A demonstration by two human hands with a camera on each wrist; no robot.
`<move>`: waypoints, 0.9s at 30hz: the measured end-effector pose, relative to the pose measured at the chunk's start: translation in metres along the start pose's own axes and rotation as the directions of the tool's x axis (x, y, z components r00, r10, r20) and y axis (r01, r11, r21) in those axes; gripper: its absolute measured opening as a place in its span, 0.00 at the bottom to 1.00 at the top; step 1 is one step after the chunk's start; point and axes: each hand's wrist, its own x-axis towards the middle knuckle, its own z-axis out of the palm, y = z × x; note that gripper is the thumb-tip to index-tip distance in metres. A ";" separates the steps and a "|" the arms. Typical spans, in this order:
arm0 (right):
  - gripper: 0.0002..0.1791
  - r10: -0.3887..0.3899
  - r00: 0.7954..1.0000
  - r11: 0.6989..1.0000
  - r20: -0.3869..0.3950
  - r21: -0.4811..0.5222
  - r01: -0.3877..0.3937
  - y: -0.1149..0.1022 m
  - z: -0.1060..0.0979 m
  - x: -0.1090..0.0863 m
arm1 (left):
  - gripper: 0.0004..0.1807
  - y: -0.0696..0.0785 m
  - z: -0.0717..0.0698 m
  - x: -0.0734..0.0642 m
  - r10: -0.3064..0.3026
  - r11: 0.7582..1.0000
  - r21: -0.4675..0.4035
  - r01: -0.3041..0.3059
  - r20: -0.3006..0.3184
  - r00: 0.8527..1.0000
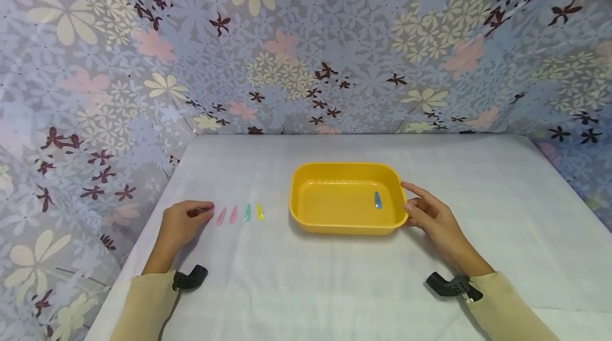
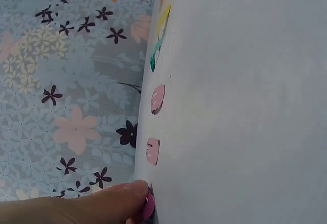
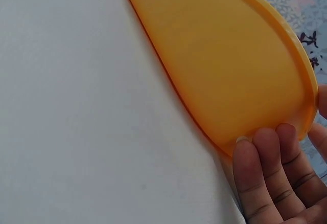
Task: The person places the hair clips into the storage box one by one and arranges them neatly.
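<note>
My left hand (image 1: pixel 180 226) is at the left end of a row of snap hair clips. Its thumb and fingertips pinch a magenta hair clip (image 2: pixel 148 205), partly hidden by them. To its right lie two pink clips, one pink clip (image 1: pixel 221 216) nearer the hand and another pink clip (image 1: pixel 233 214) beyond, then a teal clip (image 1: pixel 247 213) and a yellow clip (image 1: pixel 260 211). A yellow plastic tray (image 1: pixel 334 229) stands right of them with a blue hair clip (image 1: pixel 377 200) inside. My right hand (image 1: pixel 437 224) holds the tray's right end, fingers against its outer wall (image 3: pixel 219 60).
A white cloth (image 1: pixel 306 288) covers the table. Floral fabric (image 1: pixel 306 49) hangs behind it and along the left side. Black wrist cameras, one left camera (image 1: pixel 190 278) and one right camera (image 1: pixel 451 286), sit at the beige sleeves.
</note>
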 end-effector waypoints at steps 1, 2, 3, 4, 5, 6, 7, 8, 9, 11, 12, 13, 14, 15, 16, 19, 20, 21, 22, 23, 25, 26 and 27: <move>0.31 0.000 1.000 1.000 0.001 0.000 0.000 0.000 0.000 0.000 | 0.13 0.000 0.000 0.001 -0.001 1.000 -0.001 0.001 0.008 1.000; 0.31 0.001 1.000 1.000 0.001 -0.002 -0.001 0.000 0.000 0.000 | 0.13 0.000 -0.001 0.001 -0.001 1.000 -0.001 0.001 0.016 1.000; 0.31 0.001 1.000 1.000 0.002 -0.004 -0.001 0.000 -0.001 0.000 | 0.13 0.000 -0.001 0.002 -0.002 1.000 -0.004 0.002 0.026 1.000; 0.31 0.002 1.000 1.000 0.003 -0.003 -0.002 0.000 -0.001 0.000 | 0.13 0.001 -0.002 0.003 -0.007 1.000 -0.006 0.008 0.041 0.999; 0.31 0.003 1.000 1.000 0.004 -0.001 -0.003 0.000 -0.001 0.000 | 0.13 0.001 -0.003 0.004 -0.015 1.000 -0.009 0.016 0.060 0.998; 0.31 0.005 1.000 1.000 0.004 0.002 -0.005 0.000 -0.001 0.000 | 0.14 0.001 -0.004 0.005 -0.028 1.000 -0.012 0.029 0.082 0.996; 0.31 0.008 1.000 1.000 0.004 0.003 -0.008 0.000 0.000 0.000 | 0.14 0.001 -0.005 0.006 -0.046 0.999 -0.016 0.048 0.108 0.993; 0.31 0.010 1.000 1.000 0.005 0.004 -0.011 0.000 0.000 0.000 | 0.15 0.001 -0.006 0.007 -0.061 0.998 -0.016 0.064 0.131 0.989; 0.31 0.013 1.000 1.000 0.006 0.007 -0.013 0.000 0.000 0.000 | 0.15 0.001 -0.007 0.008 -0.077 0.997 -0.017 0.081 0.155 0.985; 0.31 0.017 1.000 1.000 0.008 0.015 -0.017 0.001 0.001 0.000 | 0.16 0.001 -0.008 0.010 -0.105 0.994 -0.010 0.109 0.191 0.976; 0.31 0.019 1.000 1.000 0.010 0.014 -0.019 0.001 0.001 0.000 | 0.16 0.000 -0.009 0.010 -0.114 0.993 -0.008 0.118 0.201 0.973; 0.31 0.018 1.000 1.000 0.010 0.011 -0.018 0.001 0.001 -0.001 | 0.17 0.000 -0.010 0.011 -0.121 0.992 -0.005 0.125 0.207 0.971; 0.31 0.017 1.000 1.000 0.010 0.010 -0.018 0.001 0.002 -0.001 | 0.17 -0.001 -0.010 0.011 -0.127 0.991 -0.005 0.130 0.212 0.969; 0.31 0.016 1.000 1.000 0.008 0.008 -0.016 0.001 0.002 -0.001 | 0.17 -0.001 -0.010 0.012 -0.132 0.991 -0.008 0.137 0.214 0.968; 0.31 0.013 1.000 1.000 0.007 0.005 -0.013 0.001 0.001 -0.001 | 0.17 -0.001 -0.011 0.012 -0.136 0.990 -0.011 0.142 0.217 0.967; 0.31 0.005 1.000 1.000 0.001 0.002 -0.005 0.000 0.001 -0.001 | 0.17 0.000 -0.011 0.014 -0.139 0.989 -0.019 0.146 0.224 0.965; 0.31 0.003 1.000 1.000 0.001 0.005 -0.003 0.000 0.000 -0.001 | 0.17 0.000 -0.011 0.014 -0.138 0.989 -0.020 0.146 0.228 0.964; 0.31 0.003 1.000 1.000 0.000 0.008 -0.003 0.000 0.000 -0.001 | 0.17 0.001 -0.011 0.015 -0.136 0.989 -0.020 0.144 0.231 0.963; 0.31 0.003 1.000 1.000 0.002 0.009 -0.003 0.000 0.000 -0.001 | 0.16 0.001 -0.011 0.015 -0.133 0.990 -0.017 0.141 0.236 0.963; 0.31 0.004 1.000 1.000 0.002 0.009 -0.004 0.000 0.000 -0.001 | 0.16 0.001 -0.012 0.015 -0.125 0.991 -0.015 0.132 0.241 0.963; 0.31 0.006 1.000 1.000 0.003 0.009 -0.006 -0.001 0.000 -0.001 | 0.16 0.001 -0.013 0.015 -0.115 0.992 -0.017 0.124 0.253 0.961; 0.31 0.007 1.000 1.000 0.003 0.004 -0.007 -0.001 0.000 -0.001 | 0.16 0.000 -0.013 0.015 -0.112 0.992 -0.019 0.121 0.257 0.960; 0.31 0.008 1.000 1.000 0.003 0.000 -0.008 -0.001 0.000 -0.001 | 0.16 0.000 -0.014 0.016 -0.109 0.993 -0.022 0.119 0.262 0.959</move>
